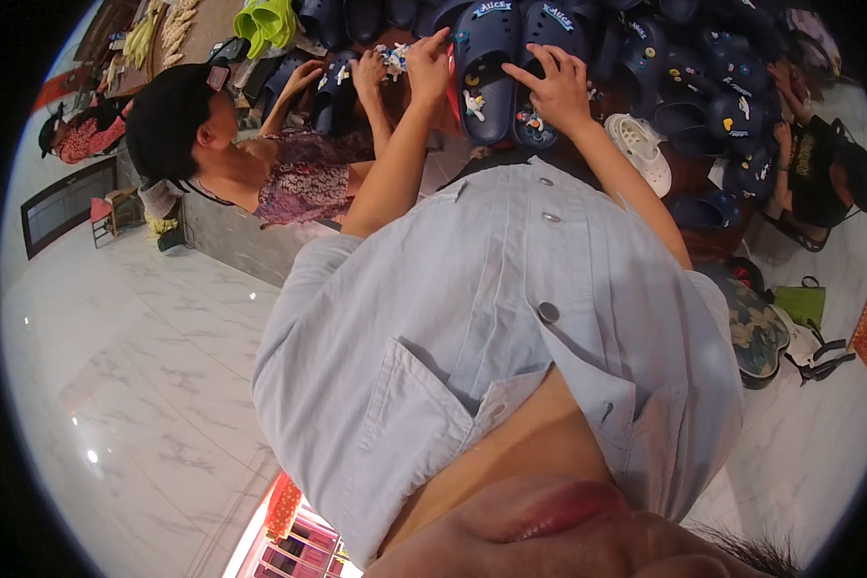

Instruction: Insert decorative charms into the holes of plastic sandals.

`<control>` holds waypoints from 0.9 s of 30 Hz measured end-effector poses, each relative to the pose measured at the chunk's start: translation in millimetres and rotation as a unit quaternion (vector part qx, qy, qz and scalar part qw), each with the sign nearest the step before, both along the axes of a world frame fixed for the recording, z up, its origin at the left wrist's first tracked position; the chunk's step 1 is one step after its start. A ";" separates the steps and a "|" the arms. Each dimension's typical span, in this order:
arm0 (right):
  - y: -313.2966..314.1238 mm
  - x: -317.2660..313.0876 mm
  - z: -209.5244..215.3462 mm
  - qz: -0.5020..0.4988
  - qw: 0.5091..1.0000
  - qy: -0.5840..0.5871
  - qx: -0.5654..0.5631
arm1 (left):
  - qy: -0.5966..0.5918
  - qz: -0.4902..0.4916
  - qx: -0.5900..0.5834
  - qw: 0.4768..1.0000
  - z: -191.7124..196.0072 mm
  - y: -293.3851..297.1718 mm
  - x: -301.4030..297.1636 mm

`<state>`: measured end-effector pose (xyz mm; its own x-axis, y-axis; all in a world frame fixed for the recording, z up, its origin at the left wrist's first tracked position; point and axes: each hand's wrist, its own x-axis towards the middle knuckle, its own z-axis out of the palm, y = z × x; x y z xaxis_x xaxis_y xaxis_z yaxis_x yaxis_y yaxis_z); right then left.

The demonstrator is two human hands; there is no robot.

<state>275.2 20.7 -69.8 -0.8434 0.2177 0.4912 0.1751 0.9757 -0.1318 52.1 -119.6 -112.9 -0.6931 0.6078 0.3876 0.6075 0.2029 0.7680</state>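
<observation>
Navy clog (484,72) under right hand (552,89), fingers spread; left hand (428,60) pinching charms (393,58).

Green bag (801,302), floor, right.

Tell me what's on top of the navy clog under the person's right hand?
Small colourful charms dot the clog; the right hand rests on it, hiding part. The left hand holds more charms.

Both arms outstretched; left hand (429,58) pinching, right hand (554,87) spread
</observation>
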 end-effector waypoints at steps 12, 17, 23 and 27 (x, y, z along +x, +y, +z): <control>21.9 12.9 17.3 0.059 0.978 0.065 -0.187 | 0.117 -0.019 -0.023 0.993 41.9 -35.9 40.1; 29.2 34.8 19.9 -0.009 0.976 0.109 -0.187 | 0.183 -0.015 -0.079 0.980 45.5 -44.8 58.4; 22.8 42.9 11.6 -0.036 0.964 0.124 -0.234 | 0.218 -0.032 -0.085 0.972 55.6 -32.2 67.6; 13.2 42.1 15.4 -0.023 0.968 0.105 -0.228 | 0.209 -0.034 -0.118 0.970 42.4 -30.6 65.3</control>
